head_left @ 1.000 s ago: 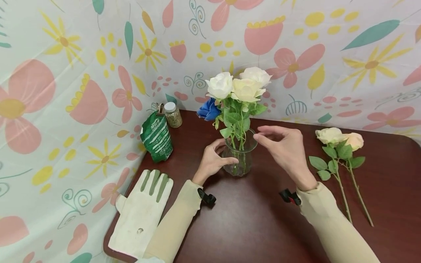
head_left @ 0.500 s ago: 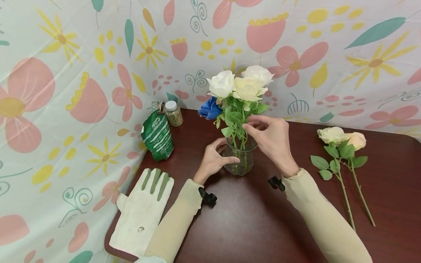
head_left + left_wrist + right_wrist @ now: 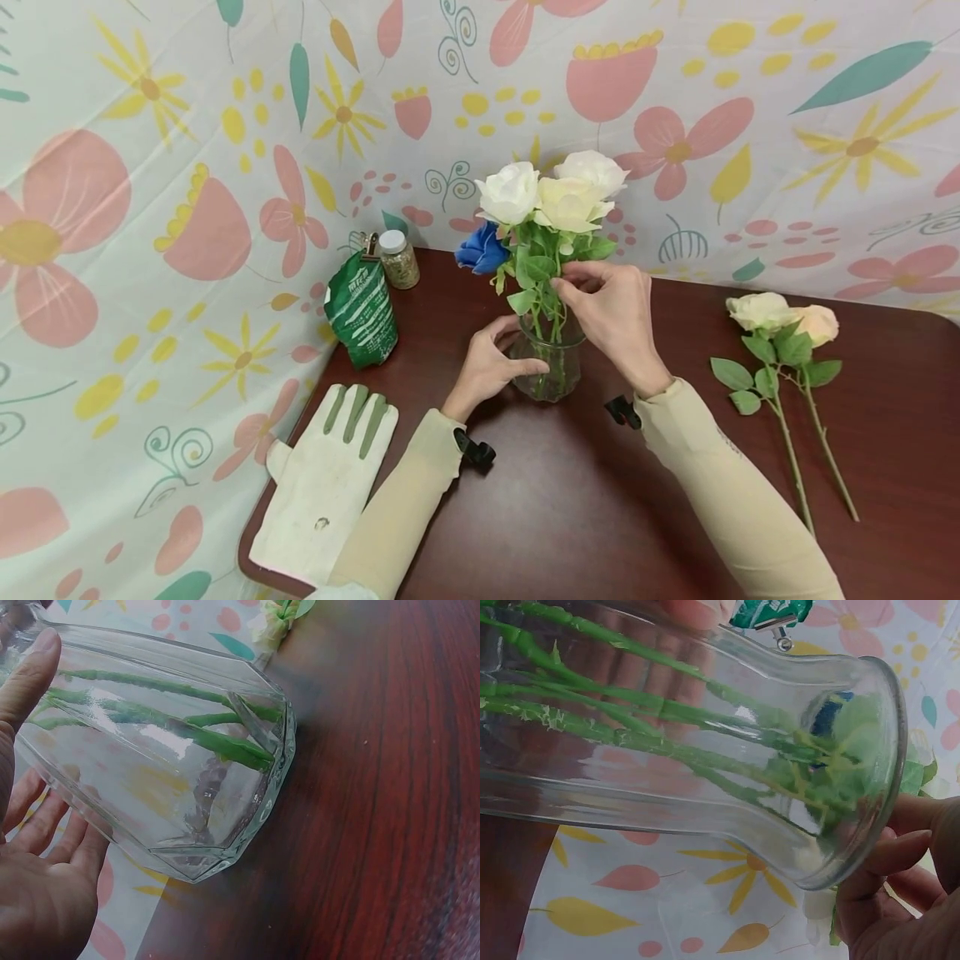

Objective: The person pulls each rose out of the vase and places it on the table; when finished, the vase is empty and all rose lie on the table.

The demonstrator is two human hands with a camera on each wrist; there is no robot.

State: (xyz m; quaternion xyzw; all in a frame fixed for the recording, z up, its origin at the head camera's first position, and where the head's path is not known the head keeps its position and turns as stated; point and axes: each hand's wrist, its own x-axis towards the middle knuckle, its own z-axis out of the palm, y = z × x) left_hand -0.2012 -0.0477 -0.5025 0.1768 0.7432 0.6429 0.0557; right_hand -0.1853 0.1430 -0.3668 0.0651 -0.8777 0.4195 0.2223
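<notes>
A clear glass vase (image 3: 551, 379) stands upright on the dark wood table, holding green stems (image 3: 225, 742). Above its rim are two white roses (image 3: 508, 193), a cream rose (image 3: 572, 206) and a blue rose (image 3: 482, 248) leaning left. My left hand (image 3: 483, 367) holds the vase's left side, thumb across the front and fingers behind. Just over the rim, the right hand (image 3: 611, 312) pinches at a stem among the leaves, thumb and forefinger together. In the right wrist view its curled fingers (image 3: 900, 855) sit right by the vase mouth, partly hidden.
Two cut roses, one cream (image 3: 759, 312) and one peach (image 3: 816, 325), lie at the right. A white glove (image 3: 322, 492) lies at the left edge. Behind it stand a green bag (image 3: 362, 312) and a white-lidded jar (image 3: 399, 262). A floral cloth (image 3: 787, 167) hangs behind.
My right hand has moved left from beside the vase rim to the stems above it, and now pinches there. The left hand keeps its hold on the vase.
</notes>
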